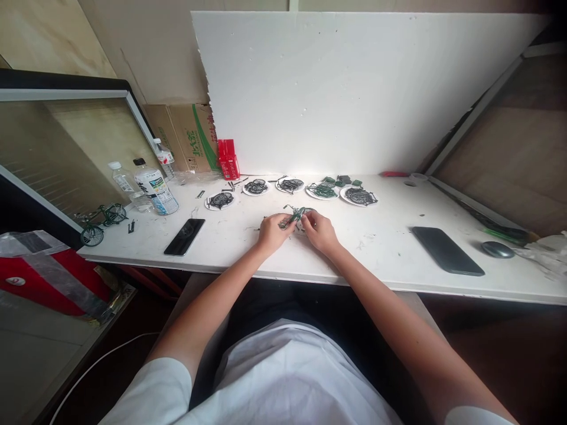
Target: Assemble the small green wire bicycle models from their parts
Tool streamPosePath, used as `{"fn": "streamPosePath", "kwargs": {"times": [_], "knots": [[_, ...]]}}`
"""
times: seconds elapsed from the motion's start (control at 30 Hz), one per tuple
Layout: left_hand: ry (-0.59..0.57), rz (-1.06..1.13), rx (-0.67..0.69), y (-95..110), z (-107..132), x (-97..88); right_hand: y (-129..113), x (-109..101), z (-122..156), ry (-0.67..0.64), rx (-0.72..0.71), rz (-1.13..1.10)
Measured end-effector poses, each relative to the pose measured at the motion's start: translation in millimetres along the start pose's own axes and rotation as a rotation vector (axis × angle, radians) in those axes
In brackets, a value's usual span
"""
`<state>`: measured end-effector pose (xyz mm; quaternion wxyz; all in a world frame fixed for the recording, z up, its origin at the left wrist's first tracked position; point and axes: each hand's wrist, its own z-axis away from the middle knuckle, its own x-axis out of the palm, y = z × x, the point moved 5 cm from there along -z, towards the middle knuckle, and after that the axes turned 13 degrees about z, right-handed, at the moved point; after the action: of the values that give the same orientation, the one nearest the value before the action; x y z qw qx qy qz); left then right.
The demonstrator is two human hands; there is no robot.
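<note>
Both my hands meet at the middle of the white table [381,248]. My left hand [271,232] and my right hand [319,230] are closed around a small green metal model bicycle frame [294,215], held just above the tabletop. Beyond my hands lies a row of small white plates with dark and green model parts: one plate of wheels [220,200] at the left, others [256,187] [290,185] [322,190] in the middle, one [358,196] at the right. A finished green model bicycle [100,221] stands at the table's far left edge.
A black phone [184,236] lies left of my hands and another [447,251] to the right, beside a grey mouse [498,249]. Plastic bottles [155,188] stand at the left. A red box [228,159] and a white board [354,88] are behind.
</note>
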<state>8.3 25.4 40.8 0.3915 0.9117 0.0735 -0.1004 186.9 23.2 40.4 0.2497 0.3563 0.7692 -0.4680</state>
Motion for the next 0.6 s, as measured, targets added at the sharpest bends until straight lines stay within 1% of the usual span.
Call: {"fn": "streamPosePath", "kwargs": {"times": [0.2,0.43,0.6], "knots": [[-0.019,-0.007,0.021,3.3,-0.2,-0.6,-1.6,-0.7,0.3,0.017,-0.027,-0.004],[-0.018,0.001,0.008,-0.3,0.6,-0.3,1.4,3.9,-0.3,-0.051,0.0,0.055],[-0.009,-0.009,0.003,-1.4,0.0,-0.3,0.6,0.9,0.2,-0.01,0.02,-0.003]]}}
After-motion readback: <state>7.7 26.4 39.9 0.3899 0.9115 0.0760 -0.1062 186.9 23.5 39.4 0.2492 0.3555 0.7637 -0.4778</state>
